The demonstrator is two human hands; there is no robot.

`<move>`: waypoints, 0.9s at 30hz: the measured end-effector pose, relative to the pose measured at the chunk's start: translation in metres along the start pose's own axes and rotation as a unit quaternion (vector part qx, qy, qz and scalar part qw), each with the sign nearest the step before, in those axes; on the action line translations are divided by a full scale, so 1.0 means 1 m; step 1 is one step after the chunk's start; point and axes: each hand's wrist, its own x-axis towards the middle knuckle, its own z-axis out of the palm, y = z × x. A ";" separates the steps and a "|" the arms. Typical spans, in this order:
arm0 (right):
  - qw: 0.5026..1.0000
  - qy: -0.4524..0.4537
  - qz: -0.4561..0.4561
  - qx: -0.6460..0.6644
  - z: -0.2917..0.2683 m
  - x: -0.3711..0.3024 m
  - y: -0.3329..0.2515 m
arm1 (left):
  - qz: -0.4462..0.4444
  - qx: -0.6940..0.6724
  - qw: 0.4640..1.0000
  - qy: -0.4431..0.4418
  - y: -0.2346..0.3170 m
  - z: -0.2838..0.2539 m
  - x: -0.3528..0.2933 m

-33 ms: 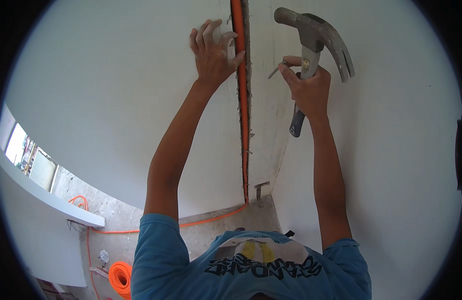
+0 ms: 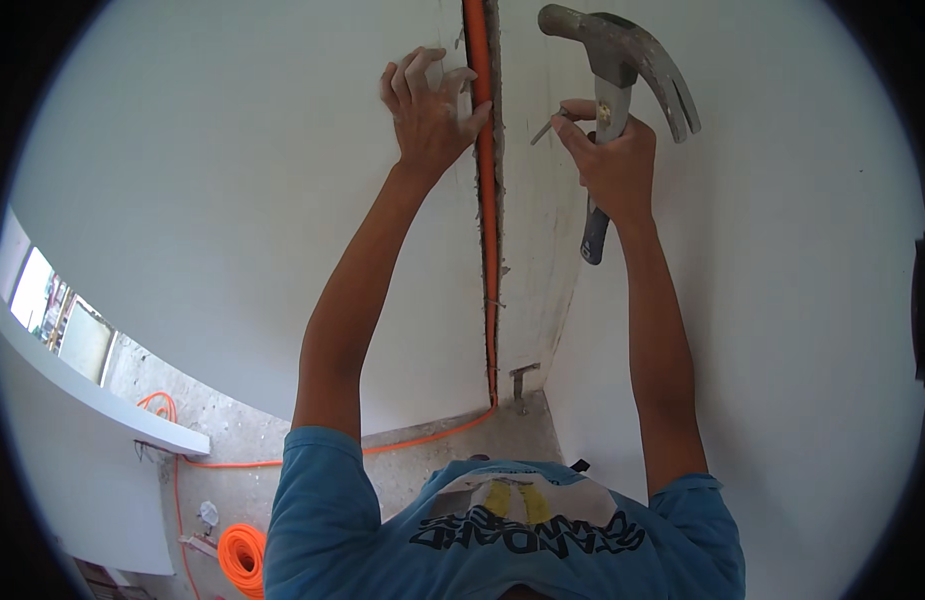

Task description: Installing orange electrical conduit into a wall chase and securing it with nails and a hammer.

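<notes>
An orange corrugated-looking conduit (image 2: pixel 488 215) runs down a narrow slot cut in the white wall. My left hand (image 2: pixel 430 115) lies against the wall beside it, fingers spread and bent. Its thumb and a fingertip reach the conduit's edge near the top. To the right of the slot, my right hand (image 2: pixel 620 165) is closed around the grey handle of a claw hammer (image 2: pixel 615 60), head up and claw to the right. Between that hand's thumb and index finger a nail (image 2: pixel 546 127) sticks out toward the slot, its tip apart from the wall slot.
White walls (image 2: pixel 763 300) meet in a corner to my right. Orange tubing (image 2: pixel 433 436) crosses the concrete floor (image 2: pixel 528 430) from the slot's foot. A coil of orange tubing (image 2: pixel 241 560) lies at lower left. A small T-shaped cut (image 2: pixel 523 376) marks the wall's base.
My right hand has shifted slightly up and left with the hammer and nail. My left hand has slid down a little, still at the conduit.
</notes>
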 end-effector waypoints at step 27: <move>0.939 -0.068 -0.235 -0.243 0.079 0.055 -0.005 | -0.469 -0.134 0.872 0.038 0.068 0.036 -0.019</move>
